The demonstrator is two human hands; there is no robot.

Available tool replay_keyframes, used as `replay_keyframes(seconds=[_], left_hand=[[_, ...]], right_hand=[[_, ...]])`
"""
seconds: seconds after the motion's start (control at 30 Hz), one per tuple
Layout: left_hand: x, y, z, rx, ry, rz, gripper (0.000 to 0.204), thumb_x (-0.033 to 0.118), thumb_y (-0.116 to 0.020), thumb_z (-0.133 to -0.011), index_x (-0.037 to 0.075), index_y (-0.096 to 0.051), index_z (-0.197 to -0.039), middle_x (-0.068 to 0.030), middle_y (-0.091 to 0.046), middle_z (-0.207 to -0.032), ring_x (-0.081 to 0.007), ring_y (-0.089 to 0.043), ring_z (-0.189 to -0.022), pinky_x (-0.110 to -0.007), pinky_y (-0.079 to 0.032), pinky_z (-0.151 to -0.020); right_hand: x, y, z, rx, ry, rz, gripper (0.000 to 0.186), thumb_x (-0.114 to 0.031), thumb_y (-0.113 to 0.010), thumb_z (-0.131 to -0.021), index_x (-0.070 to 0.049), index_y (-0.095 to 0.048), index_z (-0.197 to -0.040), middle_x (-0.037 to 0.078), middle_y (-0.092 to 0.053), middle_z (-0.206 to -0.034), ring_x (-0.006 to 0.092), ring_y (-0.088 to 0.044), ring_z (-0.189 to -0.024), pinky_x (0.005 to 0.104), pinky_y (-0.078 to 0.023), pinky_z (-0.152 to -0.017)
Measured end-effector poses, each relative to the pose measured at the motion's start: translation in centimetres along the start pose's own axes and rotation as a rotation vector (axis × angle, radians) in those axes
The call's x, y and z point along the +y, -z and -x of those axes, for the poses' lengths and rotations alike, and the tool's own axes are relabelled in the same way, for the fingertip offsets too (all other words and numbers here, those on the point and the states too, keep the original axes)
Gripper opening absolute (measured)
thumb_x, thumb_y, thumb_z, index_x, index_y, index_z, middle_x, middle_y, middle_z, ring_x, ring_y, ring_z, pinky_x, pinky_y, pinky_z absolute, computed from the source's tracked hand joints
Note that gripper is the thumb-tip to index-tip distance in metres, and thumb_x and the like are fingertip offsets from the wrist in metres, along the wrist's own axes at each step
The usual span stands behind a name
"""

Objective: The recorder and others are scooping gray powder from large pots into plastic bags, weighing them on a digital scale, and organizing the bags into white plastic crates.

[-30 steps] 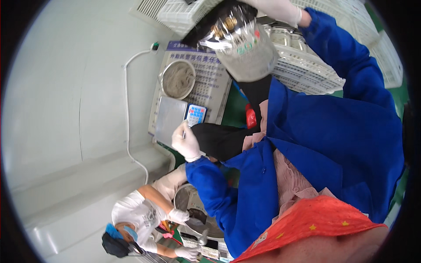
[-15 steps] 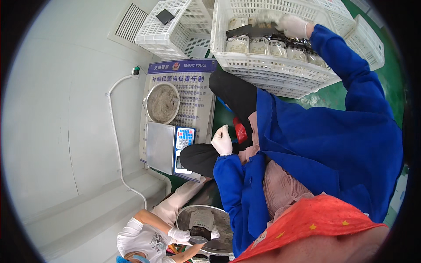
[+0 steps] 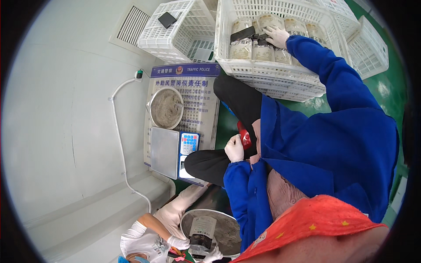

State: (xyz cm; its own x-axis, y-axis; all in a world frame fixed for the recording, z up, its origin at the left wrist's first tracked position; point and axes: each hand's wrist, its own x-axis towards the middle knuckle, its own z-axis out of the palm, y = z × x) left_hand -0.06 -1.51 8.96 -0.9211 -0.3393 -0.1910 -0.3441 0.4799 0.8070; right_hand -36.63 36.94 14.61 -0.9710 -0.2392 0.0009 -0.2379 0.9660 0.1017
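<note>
My right hand [image 3: 277, 37], in a white glove, reaches into the large white crate [image 3: 280, 69] at the far right. Its fingers are stretched out on the dark tops of filled packets [image 3: 263, 51], which stand in rows with pale printed fronts. Another packet [image 3: 269, 20] lies just beyond the fingertips. My left hand [image 3: 234, 149], also gloved, is closed above my lap, its fingers curled together; whether anything is in them is hidden. A red object [image 3: 244, 135] sits right beside it, partly covered by my leg.
At left, a digital scale [image 3: 165, 152] and a bowl of grey powder [image 3: 166, 108] rest on a printed board [image 3: 199, 107]. A black item [image 3: 167, 19] lies on another crate [image 3: 153, 41]. Below, a co-worker [image 3: 147, 239] holds a packet [image 3: 202, 230] over a large powder-filled basin [image 3: 186, 215].
My right hand, blurred before over the crate's far packets, has come left and nearer onto the packet tops. My left hand has shifted slightly right and down. The co-worker's packet has tilted and moved.
</note>
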Motion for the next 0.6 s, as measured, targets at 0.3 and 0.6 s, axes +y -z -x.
replay_keyframes(seconds=[0.3, 0.6], left_hand=[[-0.7, -0.7, -1.1, -0.011, -0.071, -0.191, 0.027, 0.029, -0.06, -0.09, 0.007, -0.074, -0.09, -0.0202, -0.069, -0.084, -0.038, -0.068, -0.08, -0.045, -0.054, -0.074], [-1.4, -0.6, -1.7, -0.131, -0.058, -0.277, 0.028, 0.032, -0.06, -0.087, 0.007, -0.072, -0.086, -0.021, -0.068, -0.084, -0.0394, -0.067, -0.082, -0.048, -0.053, -0.076]], right_hand=[[1.6, 2.3, -3.8, -0.331, 0.083, 0.086, 0.049, -0.037, -0.046, -0.095, -0.011, -0.052, -0.136, 0.017, -0.051, -0.14, 0.037, -0.049, -0.127, 0.0444, -0.043, -0.104], [-24.3, 20.6, 4.1, 0.433, 0.932, -0.656, 0.029, -0.012, -0.06, -0.089, -0.003, -0.063, -0.116, 0.014, -0.064, -0.118, 0.0323, -0.06, -0.109, 0.0392, -0.048, -0.096]])
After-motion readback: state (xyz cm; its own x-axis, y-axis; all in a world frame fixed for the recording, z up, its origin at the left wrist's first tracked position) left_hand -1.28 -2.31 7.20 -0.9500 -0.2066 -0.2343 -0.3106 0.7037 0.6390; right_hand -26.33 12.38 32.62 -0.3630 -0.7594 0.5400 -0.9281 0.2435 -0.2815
